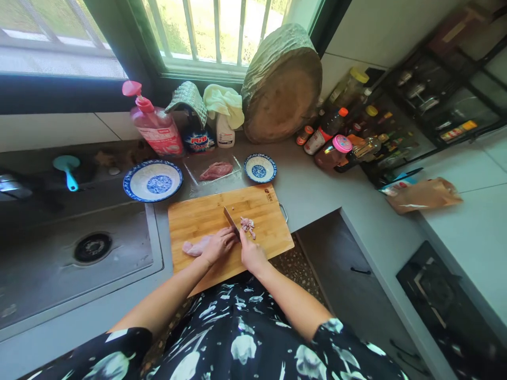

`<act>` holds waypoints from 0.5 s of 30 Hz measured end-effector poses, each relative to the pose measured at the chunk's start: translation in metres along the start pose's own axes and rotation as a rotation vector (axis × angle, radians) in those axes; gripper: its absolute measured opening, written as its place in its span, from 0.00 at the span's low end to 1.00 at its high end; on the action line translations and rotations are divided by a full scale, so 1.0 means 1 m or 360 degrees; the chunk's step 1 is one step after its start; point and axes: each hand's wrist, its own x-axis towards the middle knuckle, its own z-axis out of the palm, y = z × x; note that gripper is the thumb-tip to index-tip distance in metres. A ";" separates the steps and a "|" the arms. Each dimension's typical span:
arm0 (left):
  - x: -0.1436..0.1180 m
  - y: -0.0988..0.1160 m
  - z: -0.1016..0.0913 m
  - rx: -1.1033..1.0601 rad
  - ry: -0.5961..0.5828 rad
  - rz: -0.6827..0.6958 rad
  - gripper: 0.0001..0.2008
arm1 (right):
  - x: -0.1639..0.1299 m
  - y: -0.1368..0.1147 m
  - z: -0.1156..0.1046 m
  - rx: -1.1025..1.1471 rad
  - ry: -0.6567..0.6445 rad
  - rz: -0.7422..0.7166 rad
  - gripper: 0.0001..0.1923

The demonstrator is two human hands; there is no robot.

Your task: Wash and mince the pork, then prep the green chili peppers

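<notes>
On the wooden cutting board (pixel 214 211) lies a pale pink piece of raw meat (pixel 194 247). My left hand (pixel 219 244) is pressed on its right end, fingers bent and close to the blade. My right hand (pixel 252 255) grips a kitchen knife (pixel 231 221) whose blade points away from me and stands at the meat's right end. Its handle is hidden in my fist. Right of the blade sits a small heap of cut meat pieces (pixel 247 226). Behind the board, a darker red piece of meat (pixel 216 171) rests in a clear plastic tray (pixel 194 182).
A large blue-and-white plate (pixel 152 181) and a small dish (pixel 260 168) stand behind the board. The sink (pixel 119 237) is at left. A pink pump bottle (pixel 156 126), a round wooden block (pixel 283 95) and sauce bottles (pixel 327 129) line the back. A stove (pixel 431 285) is at right.
</notes>
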 end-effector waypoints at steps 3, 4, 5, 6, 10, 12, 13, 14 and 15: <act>0.001 0.002 -0.002 -0.0011 0.0006 -0.0016 0.12 | 0.011 0.000 0.002 0.0006 0.0035 -0.0004 0.34; 0.001 0.002 -0.002 -0.0012 0.0021 -0.0025 0.12 | 0.010 0.002 0.003 0.0001 0.0026 -0.0005 0.35; 0.001 0.002 -0.002 -0.0013 0.0034 -0.0034 0.12 | 0.006 0.004 0.005 -0.0011 0.0009 -0.0004 0.35; 0.001 0.002 -0.001 -0.0016 0.0045 -0.0042 0.12 | 0.001 0.006 0.007 -0.0029 -0.0008 -0.0005 0.35; -0.001 0.001 0.001 -0.0032 0.0047 -0.0048 0.11 | 0.004 0.006 0.009 -0.0063 -0.0016 -0.0028 0.34; -0.002 0.001 0.001 -0.0054 0.0055 -0.0057 0.10 | 0.020 0.005 0.006 -0.0013 0.0026 -0.0045 0.33; -0.002 0.001 0.001 -0.0071 0.0071 -0.0068 0.10 | 0.028 0.006 0.004 0.0025 0.0047 -0.0055 0.32; -0.003 0.001 0.000 -0.0089 0.0090 -0.0082 0.09 | 0.035 0.009 0.002 0.0065 0.0064 -0.0063 0.32; -0.003 0.002 -0.001 -0.0104 0.0104 -0.0091 0.09 | 0.039 0.014 0.000 0.0101 0.0082 -0.0057 0.32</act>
